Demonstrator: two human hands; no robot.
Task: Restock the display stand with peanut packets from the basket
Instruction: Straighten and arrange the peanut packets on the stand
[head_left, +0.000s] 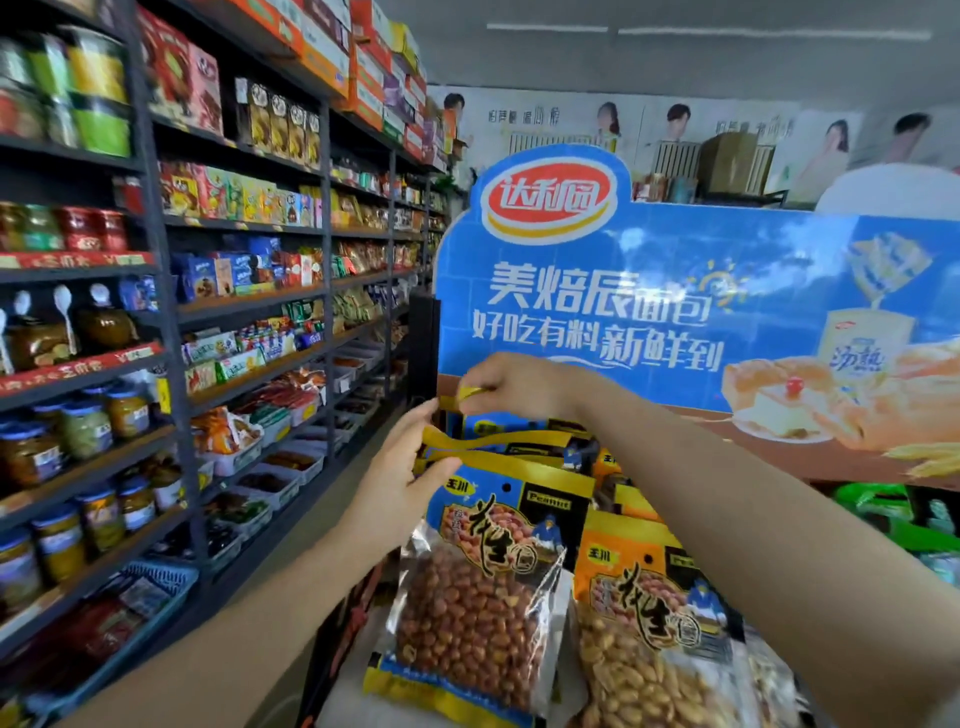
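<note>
both hands are up at the stand (675, 322), working at the yellow top edges of the hanging peanut packets. the right hand (514, 387) is pinched shut on a small yellow tab (470, 392) at the top of a packet, thumb and fingers closed tight on it, just below the lower edge of the blue header board. the left hand (402, 478) sits lower and to the left, fingers curled narrow around the yellow top strip (493, 441) of another packet, thumb lying across the front packet's header. that front packet (478, 587) – yellow top, clear window full of red-skinned peanuts, blue band at the bottom – hangs below the left hand and tilts a little to the left. just beside it on the right hangs an orange packet (654, 623) with paler peanuts, partly covered by the right forearm. more yellow and orange packets are stacked behind these two, their tops showing between the hands. the basket cannot be made out for certain. along the left runs a dark shelf unit (156, 312) packed with jars, boxes and snack bags, and green goods (878, 504) show at the far right under the board.
</note>
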